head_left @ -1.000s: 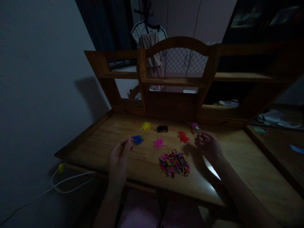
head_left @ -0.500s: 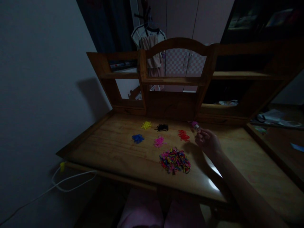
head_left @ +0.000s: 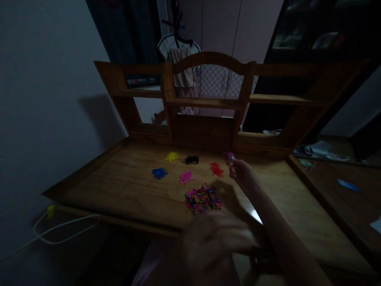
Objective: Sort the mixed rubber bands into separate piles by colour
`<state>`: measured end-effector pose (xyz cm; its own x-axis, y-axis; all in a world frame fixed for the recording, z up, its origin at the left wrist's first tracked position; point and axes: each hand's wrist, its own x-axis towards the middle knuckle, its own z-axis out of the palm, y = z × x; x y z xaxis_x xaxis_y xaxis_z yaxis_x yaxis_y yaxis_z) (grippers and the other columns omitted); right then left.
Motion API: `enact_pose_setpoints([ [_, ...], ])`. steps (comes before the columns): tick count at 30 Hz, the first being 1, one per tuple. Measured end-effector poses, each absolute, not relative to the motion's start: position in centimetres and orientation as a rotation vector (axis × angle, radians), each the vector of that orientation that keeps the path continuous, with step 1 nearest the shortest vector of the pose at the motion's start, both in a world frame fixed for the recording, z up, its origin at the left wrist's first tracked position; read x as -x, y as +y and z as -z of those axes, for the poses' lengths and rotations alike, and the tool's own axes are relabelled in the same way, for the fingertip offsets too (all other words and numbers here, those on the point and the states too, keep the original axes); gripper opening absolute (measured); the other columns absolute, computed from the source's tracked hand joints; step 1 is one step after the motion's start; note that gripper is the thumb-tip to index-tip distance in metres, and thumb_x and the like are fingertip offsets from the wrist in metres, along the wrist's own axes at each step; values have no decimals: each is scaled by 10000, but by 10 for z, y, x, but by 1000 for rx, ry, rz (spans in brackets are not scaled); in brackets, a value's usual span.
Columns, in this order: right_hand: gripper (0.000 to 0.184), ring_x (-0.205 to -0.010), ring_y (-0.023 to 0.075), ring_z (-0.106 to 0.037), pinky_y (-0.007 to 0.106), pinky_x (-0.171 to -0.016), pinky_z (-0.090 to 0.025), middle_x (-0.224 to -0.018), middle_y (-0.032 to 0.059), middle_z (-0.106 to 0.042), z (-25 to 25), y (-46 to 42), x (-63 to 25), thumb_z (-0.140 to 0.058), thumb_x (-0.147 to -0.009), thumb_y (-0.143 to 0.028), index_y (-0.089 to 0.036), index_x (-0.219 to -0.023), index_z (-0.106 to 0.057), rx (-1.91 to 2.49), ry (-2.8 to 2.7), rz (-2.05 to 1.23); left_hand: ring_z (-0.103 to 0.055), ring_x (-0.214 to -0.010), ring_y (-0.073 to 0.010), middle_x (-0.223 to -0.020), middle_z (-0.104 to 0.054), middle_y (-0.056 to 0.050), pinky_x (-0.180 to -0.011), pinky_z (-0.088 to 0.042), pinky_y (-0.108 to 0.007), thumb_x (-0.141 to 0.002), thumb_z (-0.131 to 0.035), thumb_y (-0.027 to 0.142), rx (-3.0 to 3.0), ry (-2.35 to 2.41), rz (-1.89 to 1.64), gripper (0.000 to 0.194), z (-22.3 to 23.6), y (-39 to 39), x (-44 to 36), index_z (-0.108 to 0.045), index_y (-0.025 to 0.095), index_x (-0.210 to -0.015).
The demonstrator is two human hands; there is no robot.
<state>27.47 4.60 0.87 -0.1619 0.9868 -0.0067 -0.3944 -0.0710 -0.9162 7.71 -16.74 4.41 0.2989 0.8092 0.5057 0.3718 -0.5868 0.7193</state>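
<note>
The mixed pile of small coloured bands (head_left: 204,198) lay loose on the wooden desk (head_left: 125,178) just beyond the left hand (head_left: 216,238), so a careless brush could have scattered bands into the pink pile (head_left: 185,177). That hand was too blurred to tell whether it held anything; the right hand (head_left: 242,172), forearm stretched forward, pinched a purple-topped object (head_left: 231,155) near the red pile (head_left: 216,169).

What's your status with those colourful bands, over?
Right hand: gripping purple-topped object. Left hand: blurred, grip unclear. Mixed rubber-band pile: on desk, left hand in front.
</note>
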Motion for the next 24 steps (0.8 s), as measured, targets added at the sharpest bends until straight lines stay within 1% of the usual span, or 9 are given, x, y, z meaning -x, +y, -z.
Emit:
enact_pose_setpoints([
  [3,243,-477,78,-440,202,-428,-327,-632,6,-572,-11,41,-277,-644,-783,-394,-154,-746,-640,1013,-1516,-1343,-580,-1084,-191,-1100,-657,-31,-966,-449,-356,-946,-401,195,-2002,1325,-1163,300,-18,-119,-47,-648,294,-1086],
  [6,199,-581,110,-509,228,-511,-376,-740,34,-643,-10,35,-277,-667,-781,-353,-167,-842,-703,1033,-2034,-1135,-595,-1030,-198,-1043,-647,-42,-905,-469,-332,-926,-441,224,-1932,1536,-1159,247,16,-89,-14,-667,257,-1020],
  [9,158,-690,139,-560,258,-610,-421,-842,36,-680,-6,29,-274,-668,-784,-281,-200,-910,-721,958,-2291,-1048,-609,-990,-202,-1014,-650,-47,-885,-473,-318,-911,-457,248,-1871,1594,-1210,228,40,-77,2,-678,236,-963],
  [12,213,-798,167,-601,281,-697,-458,-925,38,-689,-3,25,-268,-688,-767,-252,-214,-976,-708,927,-2343,-1066,-615,-968,-204,-995,-659,-46,-854,-483,-306,-903,-459,264,-1757,1637,-1276,221,48,-72,3,-675,226,-930],
  [14,240,-842,183,-612,297,-738,-471,-950,48,-689,-1,24,-265,-706,-750,-250,-208,-986,-703,944,-2342,-1049,-616,-967,-207,-995,-662,-48,-843,-487,-306,-902,-458,274,-1709,1654,-1278,220,47,-71,-1,-671,224,-930],
  [16,232,-825,185,-618,301,-737,-476,-936,56,-692,3,24,-262,-706,-749,-250,-195,-975,-707,971,-2345,-1033,-617,-967,-211,-990,-665,-48,-852,-484,-315,-902,-453,277,-1700,1668,-1260,222,44,-71,-3,-668,224,-924],
  [18,206,-778,177,-617,293,-705,-477,-900,57,-694,7,25,-261,-696,-759,-258,-187,-951,-714,995,-2337,-1029,-618,-967,-216,-983,-670,-48,-865,-481,-326,-900,-453,281,-1710,1680,-1229,223,42,-71,-4,-669,226,-910],
  [24,162,-724,162,-617,286,-677,-482,-839,50,-697,20,32,-263,-681,-788,-301,-184,-891,-725,1027,-2273,-1073,-636,-928,-219,-953,-685,-47,-825,-500,-320,-899,-456,297,-1699,1663,-1184,226,43,-72,-1,-671,227,-884],
])
